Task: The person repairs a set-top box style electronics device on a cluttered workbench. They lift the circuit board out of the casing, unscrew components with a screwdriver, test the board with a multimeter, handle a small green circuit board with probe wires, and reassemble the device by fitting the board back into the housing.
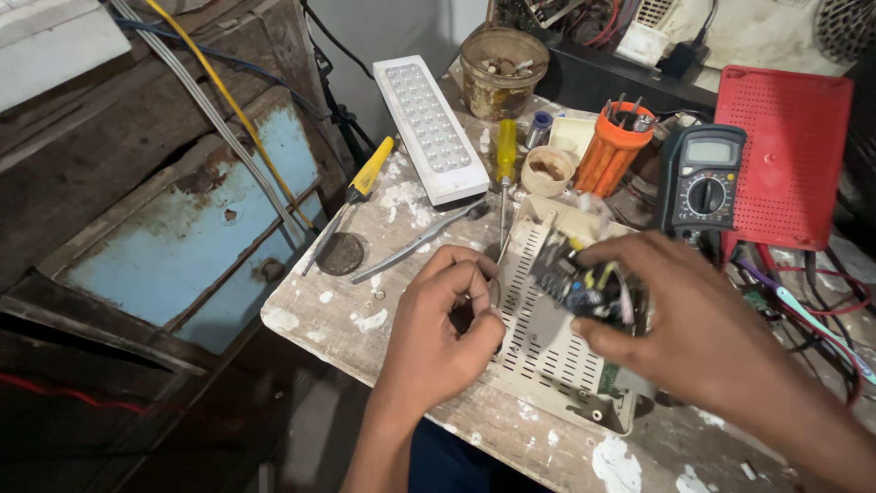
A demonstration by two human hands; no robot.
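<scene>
While both hands work over the paint-spattered wooden bench [411, 420]:
Right hand [703, 329]: fingers clamped on a small circuit board [584, 283], held just above the casing.
Left hand [447, 319]: fingertips pinched together; what they hold is too small to tell.
Casing: cream perforated housing [538, 347] lies flat on the bench, between the hands.
Nearby: yellow-handled screwdriver [504, 169], tweezers [415, 245], black multimeter [703, 183], white LED lamp panel [429, 128].
</scene>
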